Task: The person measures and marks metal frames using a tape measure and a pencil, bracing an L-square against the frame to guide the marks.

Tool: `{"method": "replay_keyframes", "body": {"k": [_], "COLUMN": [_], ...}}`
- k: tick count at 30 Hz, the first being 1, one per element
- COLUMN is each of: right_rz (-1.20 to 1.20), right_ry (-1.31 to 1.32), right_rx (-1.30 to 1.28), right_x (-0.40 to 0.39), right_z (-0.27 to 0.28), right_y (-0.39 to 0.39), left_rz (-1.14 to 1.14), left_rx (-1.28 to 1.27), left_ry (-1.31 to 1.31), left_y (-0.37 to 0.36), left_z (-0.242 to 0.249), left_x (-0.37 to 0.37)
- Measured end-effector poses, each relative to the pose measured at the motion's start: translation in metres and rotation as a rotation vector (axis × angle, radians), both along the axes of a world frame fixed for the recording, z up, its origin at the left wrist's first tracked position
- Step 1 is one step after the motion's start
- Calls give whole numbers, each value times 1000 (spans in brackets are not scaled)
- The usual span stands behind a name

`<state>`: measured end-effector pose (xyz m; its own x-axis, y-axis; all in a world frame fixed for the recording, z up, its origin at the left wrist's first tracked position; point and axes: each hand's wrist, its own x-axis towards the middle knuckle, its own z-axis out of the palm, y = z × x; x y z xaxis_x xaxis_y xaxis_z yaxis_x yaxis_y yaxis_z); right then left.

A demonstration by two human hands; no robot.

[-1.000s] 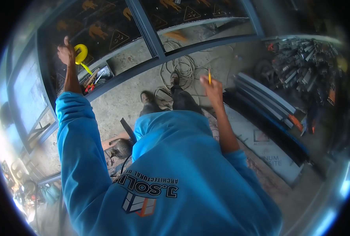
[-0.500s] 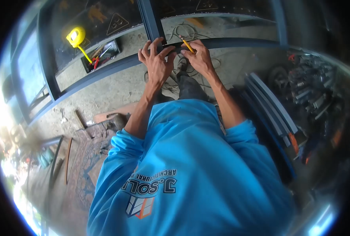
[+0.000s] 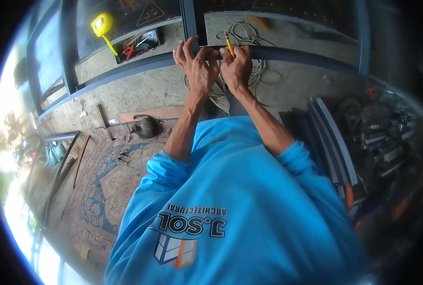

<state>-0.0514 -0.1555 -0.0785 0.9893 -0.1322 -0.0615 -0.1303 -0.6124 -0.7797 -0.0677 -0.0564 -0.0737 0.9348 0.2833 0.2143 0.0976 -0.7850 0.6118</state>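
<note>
My left hand [image 3: 201, 69] rests its curled, parted fingers on the joint of a dark grey metal frame [image 3: 149, 65], where an upright bar [image 3: 192, 21] meets the long crossbar. Whether anything small lies under its fingertips is hidden. Close beside it, my right hand [image 3: 236, 69] is closed around a yellow pencil [image 3: 229, 46], whose eraser end points up and away from me. The fingers of this hand also touch the crossbar. Beyond the bar on the left is a yellow tape measure [image 3: 101, 24] with a strip of its blade pulled out.
A tray of hand tools [image 3: 147, 42] sits beyond the crossbar. Coiled rope [image 3: 249, 35] lies on the concrete floor. To the right are long metal profiles [image 3: 332, 137] and a pile of offcuts [image 3: 387, 137]. A cat-like curled shape [image 3: 147, 127] is on a worn rug [image 3: 111, 185].
The view has shifted, so the frame and tools sit farther right. My hands have drawn closer together at the joint, and the pencil has tipped more upright.
</note>
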Motion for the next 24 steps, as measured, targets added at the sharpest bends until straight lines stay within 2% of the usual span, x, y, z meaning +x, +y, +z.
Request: {"method": "replay_keyframes", "body": {"k": [4, 6, 7, 9, 11, 13, 15, 16, 17, 18, 19, 20, 22, 23, 24], "right_rz": [7, 141, 138, 217, 242, 260, 264, 218, 167, 88, 31, 56, 132, 192, 256], "right_ry": [113, -30, -37, -65, 10, 129, 76, 187, 306, 167, 133, 172, 206, 200, 183], "right_rx": [-62, 161, 160, 302, 279, 439, 360, 370, 380, 325, 296, 277, 172, 86, 27], "right_x": [4, 2, 0, 1, 7, 8, 11, 12, 11, 17, 30, 46, 84, 105, 124], "right_z": [9, 1, 0, 2, 7, 0, 6, 25, 35, 25, 7, 21, 45, 44, 35], "right_y": [-1, -8, -13, -21, -26, -32, -38, -38, -39, -42, -49, -44, -29, -13, 3], "left_rz": [59, 4, 0, -112, -140, -172, -185, -147, -33, 31, 93, 85, -254, -260, -372], "left_rx": [90, 71, 71, -58, -110, -158, -324, -356, -592, -501, -406, -405, -444, -437, -515], "left_ry": [-21, -35, -42, -17, -1, 13, 160, 89, 194, 207, 226, 235, 758, 750, 716], "left_y": [-8, -2, 1, 8, 13, 20, 31, 40, 49, 59, 71, 84, 101, 101, 101], "left_z": [-4, -8, -7, -5, 2, 13, 22, 26, 30, 23, 11, 8, 13, 15, 16], "left_x": [-1, -2, -6, -8, -7, -5, -3, 5, 11, 23, 40, 52, 78, 81, 79]}}
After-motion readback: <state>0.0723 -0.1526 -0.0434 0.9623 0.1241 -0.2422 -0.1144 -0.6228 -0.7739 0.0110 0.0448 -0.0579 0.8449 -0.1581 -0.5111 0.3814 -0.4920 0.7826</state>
